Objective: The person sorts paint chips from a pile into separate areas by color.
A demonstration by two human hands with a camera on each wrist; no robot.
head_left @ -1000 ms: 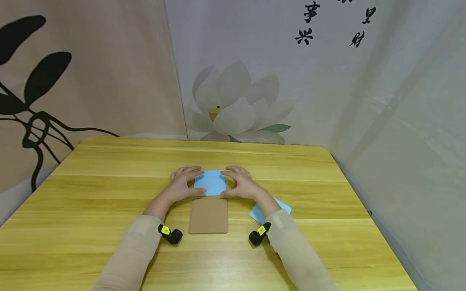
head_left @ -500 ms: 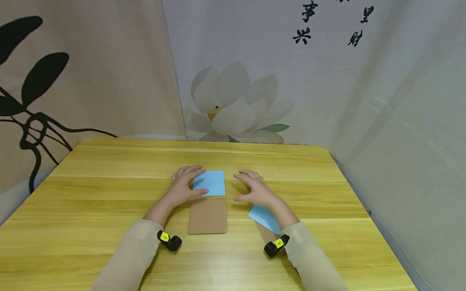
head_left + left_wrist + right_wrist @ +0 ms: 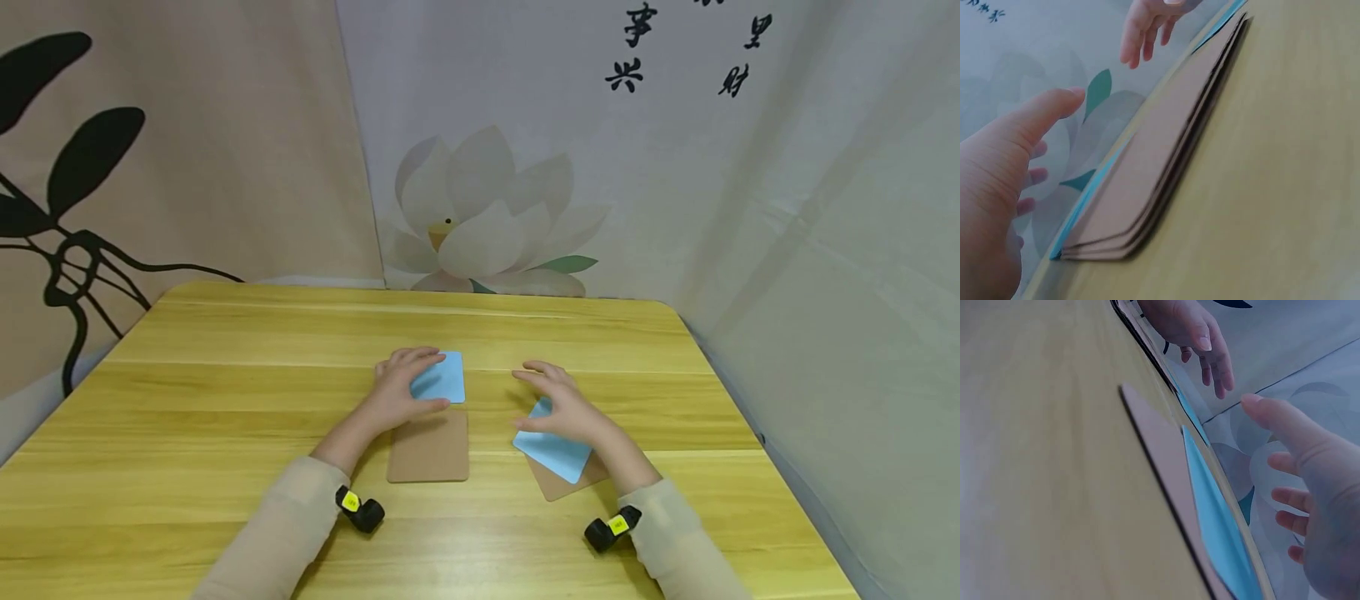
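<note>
My left hand [image 3: 401, 390] hovers over the left side of a flat blue square card [image 3: 448, 382], thumb and fingers spread apart, gripping nothing. Just in front of that card lies a brown square board [image 3: 427, 450]; in the left wrist view it shows as a stack of thin layers [image 3: 1141, 181]. To the right, a blue card [image 3: 558, 457] lies askew on a brown square board [image 3: 551, 485]. My right hand [image 3: 566, 410] is held above this pair with its fingers parted, and it partly hides the blue card. Nothing is between its fingers either.
Everything lies on a wood-grain table [image 3: 262, 350]. A printed fabric backdrop [image 3: 495, 100] with a lotus and dark characters hangs behind the far edge. A small black camera [image 3: 363, 512] sits on the left wrist, another camera [image 3: 611, 529] on the right.
My right hand has let go of the back blue card and moved right and nearer, over the askew pair. My left hand has shifted slightly right and lies farther over the back card.
</note>
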